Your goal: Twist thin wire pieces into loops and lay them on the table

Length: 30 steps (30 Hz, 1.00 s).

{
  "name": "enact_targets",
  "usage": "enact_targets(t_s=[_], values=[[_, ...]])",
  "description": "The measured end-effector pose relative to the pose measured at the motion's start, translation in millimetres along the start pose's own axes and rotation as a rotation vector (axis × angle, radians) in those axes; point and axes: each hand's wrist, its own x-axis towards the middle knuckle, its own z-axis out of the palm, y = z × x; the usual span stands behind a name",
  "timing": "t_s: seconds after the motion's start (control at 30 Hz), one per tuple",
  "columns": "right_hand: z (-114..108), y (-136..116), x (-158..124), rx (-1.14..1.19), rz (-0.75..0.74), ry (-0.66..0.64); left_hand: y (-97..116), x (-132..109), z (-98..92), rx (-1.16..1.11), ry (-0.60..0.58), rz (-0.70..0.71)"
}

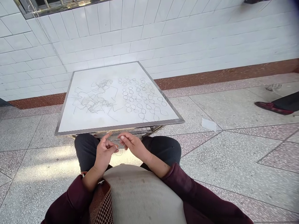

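Between my knees, just below the front edge of the white table point(93, 123), my two hands are close together. Thumb and finger of my left hand point(106, 151) pinch a thin wire loop point(119, 152). My right hand point(130, 143) has its thumb and fingertips together beside the loop; whether it grips any wire is too small to tell. On the tabletop, a tangle of loose thin wires point(98, 99) lies at the left. Several wires bent into loops point(141, 98) are laid out in rough rows at the right.
A metal rim frames the tabletop, which stands near a white tiled wall point(112, 40). On the speckled floor at the right lie a white piece point(208, 124) and another person's dark red shoe point(273, 107). A brown patterned item point(102, 202) lies by my left forearm.
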Motion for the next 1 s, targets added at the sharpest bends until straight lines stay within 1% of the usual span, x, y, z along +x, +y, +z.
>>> enact_targets(t_s=[0.1,0.2,0.4,0.57,0.7,0.87,1.0], values=[[0,-1,0,0.143,0.067,-0.034,3,-1,0.6,-0.035,0.005,-0.027],[1,-1,-1,0.212,0.089,-0.043,3,-1,2.0,-0.079,0.014,-0.045],[0,4,-2,0.259,0.097,-0.073,-5,0,1.0,-0.116,0.008,-0.047],[2,6,-3,0.238,0.059,-0.068,-10,1,-1.3,-0.131,0.001,-0.053],[4,10,-3,0.249,0.048,-0.069,-10,1,-1.4,-0.109,-0.007,-0.052],[5,10,-2,0.271,0.095,-0.055,-10,1,0.0,-0.087,-0.014,-0.038],[6,7,-3,0.308,0.082,-0.047,-8,2,0.8,-0.115,0.026,-0.023]])
